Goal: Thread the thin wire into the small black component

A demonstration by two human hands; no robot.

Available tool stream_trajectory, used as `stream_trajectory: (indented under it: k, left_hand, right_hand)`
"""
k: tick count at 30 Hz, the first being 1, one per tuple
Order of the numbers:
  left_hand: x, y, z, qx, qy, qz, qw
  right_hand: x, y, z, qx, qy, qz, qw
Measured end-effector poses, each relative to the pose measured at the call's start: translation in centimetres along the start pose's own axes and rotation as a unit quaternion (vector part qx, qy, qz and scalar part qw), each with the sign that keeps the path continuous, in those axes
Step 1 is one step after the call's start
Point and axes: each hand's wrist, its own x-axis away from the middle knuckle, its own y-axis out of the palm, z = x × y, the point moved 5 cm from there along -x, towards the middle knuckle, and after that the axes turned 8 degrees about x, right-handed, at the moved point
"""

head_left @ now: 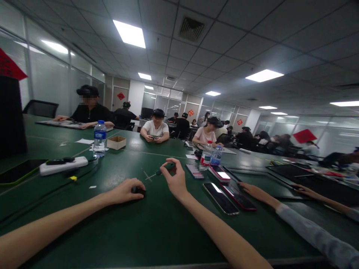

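Note:
My left hand (pixel 125 192) rests on the green table, its fingers curled over a small black rounded object (pixel 138 190) that resembles a computer mouse, partly hidden by the fingers. To its right and slightly farther off, my right hand (pixel 176 179) is raised above the table. Thumb and fingers there pinch the dark green handle of a screwdriver (pixel 166 169). The thin metal shaft points left and down, with its tip apart from the black object.
A power strip (pixel 64 166), water bottle (pixel 100 139) and small open box (pixel 116 142) stand at left. Several phones, including a black one (pixel 220 198), lie at right near two bottles (pixel 206 154). A neighbour's hands (pixel 259 193) hold a dark frame. People sit across the table.

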Motion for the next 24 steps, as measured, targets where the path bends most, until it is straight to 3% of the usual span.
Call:
stream_trajectory:
  k: [5, 10, 12, 15, 24]
  left_hand:
    - [0.4, 1.7, 3.0, 0.025, 0.009, -0.002, 1.000]
    - [1.2, 3.8, 5.5, 0.024, 0.004, -0.008, 1.000]
    - [1.5, 4.1, 6.0, 0.022, 0.012, -0.008, 1.000]
    - [1.6, 4.0, 6.1, 0.021, 0.026, -0.009, 0.999]
    - [1.6, 3.9, 6.4, 0.028, 0.056, -0.018, 0.998]
  right_hand:
    - [-0.2, 0.2, -0.2, -0.187, 0.084, 0.026, 0.978]
    - [1.5, 2.2, -0.5, -0.354, 0.202, -0.069, 0.911]
    - [2.3, 2.6, -1.2, -0.380, 0.224, -0.106, 0.891]
    - [3.0, 2.6, -2.1, -0.410, 0.233, -0.101, 0.876]
    - [3.7, 2.9, -1.9, -0.412, 0.239, -0.074, 0.876]
